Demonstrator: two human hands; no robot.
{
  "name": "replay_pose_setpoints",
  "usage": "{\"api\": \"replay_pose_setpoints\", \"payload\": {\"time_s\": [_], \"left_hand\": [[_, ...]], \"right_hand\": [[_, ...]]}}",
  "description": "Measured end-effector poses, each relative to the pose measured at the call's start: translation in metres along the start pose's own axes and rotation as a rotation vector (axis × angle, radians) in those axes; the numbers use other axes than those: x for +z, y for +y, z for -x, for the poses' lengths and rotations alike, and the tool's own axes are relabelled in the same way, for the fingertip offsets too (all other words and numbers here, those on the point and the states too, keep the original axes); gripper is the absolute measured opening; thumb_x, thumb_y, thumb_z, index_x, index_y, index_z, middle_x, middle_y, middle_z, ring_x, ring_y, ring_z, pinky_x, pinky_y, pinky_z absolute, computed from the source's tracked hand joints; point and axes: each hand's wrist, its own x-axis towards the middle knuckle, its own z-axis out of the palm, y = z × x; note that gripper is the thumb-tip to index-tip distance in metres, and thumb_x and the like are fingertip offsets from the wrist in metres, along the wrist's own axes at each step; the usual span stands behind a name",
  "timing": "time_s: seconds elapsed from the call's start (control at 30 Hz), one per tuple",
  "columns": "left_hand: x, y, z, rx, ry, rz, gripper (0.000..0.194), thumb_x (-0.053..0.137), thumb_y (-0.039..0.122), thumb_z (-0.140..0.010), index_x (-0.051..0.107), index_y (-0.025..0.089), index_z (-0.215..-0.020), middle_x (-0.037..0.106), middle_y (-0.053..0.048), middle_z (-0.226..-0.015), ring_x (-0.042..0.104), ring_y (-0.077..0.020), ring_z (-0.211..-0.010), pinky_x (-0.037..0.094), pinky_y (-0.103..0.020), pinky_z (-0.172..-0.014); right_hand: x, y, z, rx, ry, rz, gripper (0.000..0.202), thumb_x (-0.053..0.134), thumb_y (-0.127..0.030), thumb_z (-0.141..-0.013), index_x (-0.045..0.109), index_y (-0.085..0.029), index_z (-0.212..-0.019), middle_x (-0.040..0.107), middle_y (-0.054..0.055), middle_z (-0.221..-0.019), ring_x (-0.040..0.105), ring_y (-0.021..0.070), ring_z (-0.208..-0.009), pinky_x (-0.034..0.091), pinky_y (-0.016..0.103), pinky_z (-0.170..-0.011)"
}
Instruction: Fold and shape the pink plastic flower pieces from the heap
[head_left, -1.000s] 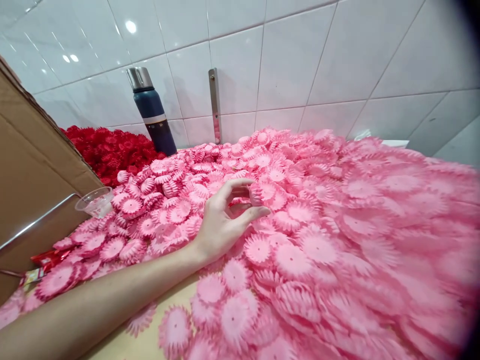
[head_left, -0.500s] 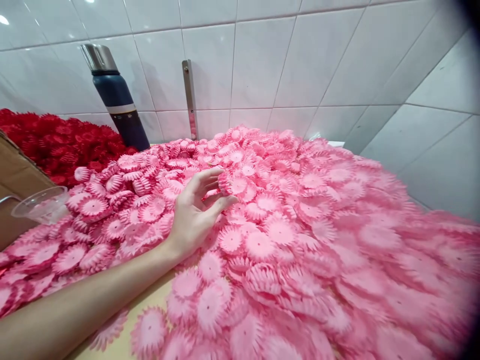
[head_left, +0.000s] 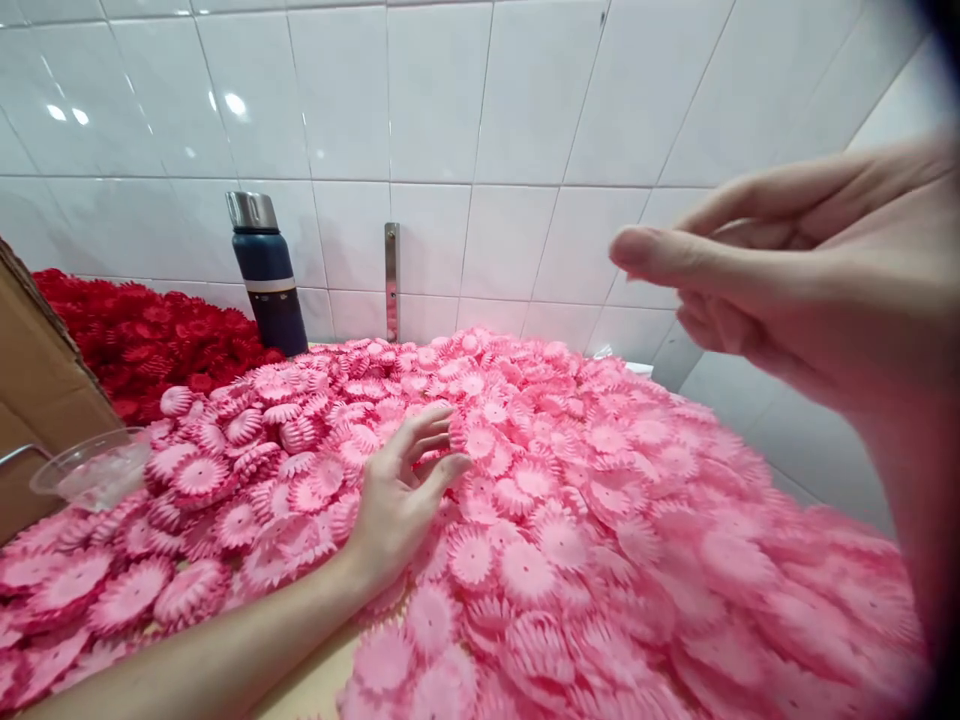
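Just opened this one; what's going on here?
A person has the left hand at a spread-out heap of frilly pink discs, its thumb and fingers parted around the edge of one or more; whether it grips any is unclear. The right hand is raised above the heap at the right; I can't tell if it holds anything. Behind, a dark blue bottle stands near the tiled wall, beside a red pile.

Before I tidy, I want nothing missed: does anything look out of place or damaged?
Perhaps the blue bottle: it stands where the red pile meets the pink pile, a drinks container among loose, fringed pieces. I see no clear damage.
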Motion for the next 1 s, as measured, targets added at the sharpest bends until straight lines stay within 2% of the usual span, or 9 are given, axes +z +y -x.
{"api": "replay_pose_setpoints", "payload": {"time_s": [0.1,0.17,0.2,0.3,0.4,0.5,0.6,0.7,1.0], "left_hand": [[-0.001,0.001,0.001,-0.025,-0.011,0.015,0.034,0.067,0.026,-0.077,0.062,0.024,-0.11,0.066,-0.004,-0.108,0.062,-0.0174,-0.098,0.053,-0.031,-0.086],[-0.001,0.002,0.001,-0.03,-0.026,0.033,0.033,0.067,0.025,-0.076,0.064,0.024,-0.109,0.067,-0.004,-0.107,0.063,-0.0173,-0.097,0.053,-0.032,-0.087],[-0.002,0.002,0.001,-0.032,-0.034,0.044,0.032,0.067,0.024,-0.076,0.064,0.024,-0.108,0.067,-0.004,-0.106,0.063,-0.0171,-0.097,0.053,-0.032,-0.087],[-0.002,0.003,0.0,-0.06,-0.034,0.072,0.033,0.069,0.022,-0.074,0.065,0.023,-0.107,0.068,-0.004,-0.106,0.063,-0.0175,-0.097,0.053,-0.033,-0.087],[-0.003,0.001,-0.001,-0.094,-0.01,0.08,0.034,0.069,0.024,-0.074,0.065,0.023,-0.107,0.068,-0.005,-0.107,0.063,-0.0189,-0.099,0.054,-0.033,-0.085],[-0.003,-0.001,-0.003,-0.09,-0.016,0.072,0.033,0.068,0.025,-0.075,0.065,0.023,-0.107,0.068,-0.005,-0.109,0.062,-0.0195,-0.102,0.052,-0.034,-0.089],[-0.002,-0.002,-0.004,-0.108,-0.014,0.081,0.037,0.069,0.023,-0.074,0.064,0.023,-0.111,0.068,-0.005,-0.111,0.062,-0.0196,-0.104,0.05,-0.036,-0.093],[-0.001,0.0,-0.004,-0.177,0.002,0.085,0.041,0.071,0.022,-0.072,0.064,0.023,-0.112,0.068,-0.006,-0.112,0.064,-0.0199,-0.101,0.051,-0.037,-0.091],[0.001,0.004,-0.004,-0.159,-0.062,0.06,0.032,0.072,0.015,-0.07,0.071,0.027,-0.099,0.073,0.0,-0.1,0.067,-0.016,-0.091,0.055,-0.027,-0.082]], "right_hand": [[0.024,-0.026,0.001,-0.116,0.05,0.313,0.027,0.066,-0.037,-0.072,0.068,-0.013,-0.059,0.036,-0.009,-0.031,0.026,-0.0045,-0.027,0.005,0.024,-0.038],[0.04,-0.028,0.004,-0.074,0.018,0.253,0.034,0.068,-0.04,-0.072,0.063,-0.014,-0.052,0.032,-0.009,-0.032,0.025,-0.0033,-0.029,0.007,0.022,-0.037],[0.048,-0.023,0.006,-0.02,-0.075,0.168,0.037,0.065,-0.042,-0.076,0.062,-0.014,-0.051,0.032,-0.008,-0.034,0.025,-0.002,-0.031,0.009,0.021,-0.036],[0.071,0.015,0.018,0.17,-0.296,-0.192,0.042,0.06,-0.046,-0.08,0.058,-0.016,-0.051,0.035,-0.007,-0.035,0.028,0.0024,-0.032,0.018,0.021,-0.035],[0.094,0.065,0.037,0.45,-0.265,-0.569,0.045,0.06,-0.05,-0.079,0.052,-0.017,-0.05,0.038,-0.006,-0.036,0.032,0.0058,-0.034,0.027,0.022,-0.038],[0.11,0.099,0.056,0.646,-0.231,-0.752,0.043,0.059,-0.05,-0.077,0.053,-0.017,-0.05,0.039,-0.005,-0.037,0.034,0.0075,-0.036,0.033,0.023,-0.042],[0.116,0.111,0.066,0.726,-0.265,-0.801,0.036,0.064,-0.045,-0.073,0.058,-0.015,-0.055,0.047,-0.003,-0.041,0.036,0.0069,-0.037,0.029,0.021,-0.04],[0.114,0.113,0.066,0.68,-0.301,-0.8,0.027,0.067,-0.038,-0.069,0.064,-0.012,-0.062,0.052,-0.001,-0.048,0.038,0.006,-0.039,0.026,0.02,-0.039],[0.111,0.12,0.066,0.667,-0.379,-0.8,0.015,0.072,-0.028,-0.062,0.068,-0.013,-0.06,0.048,-0.003,-0.044,0.037,0.0051,-0.037,0.023,0.019,-0.037]]}}
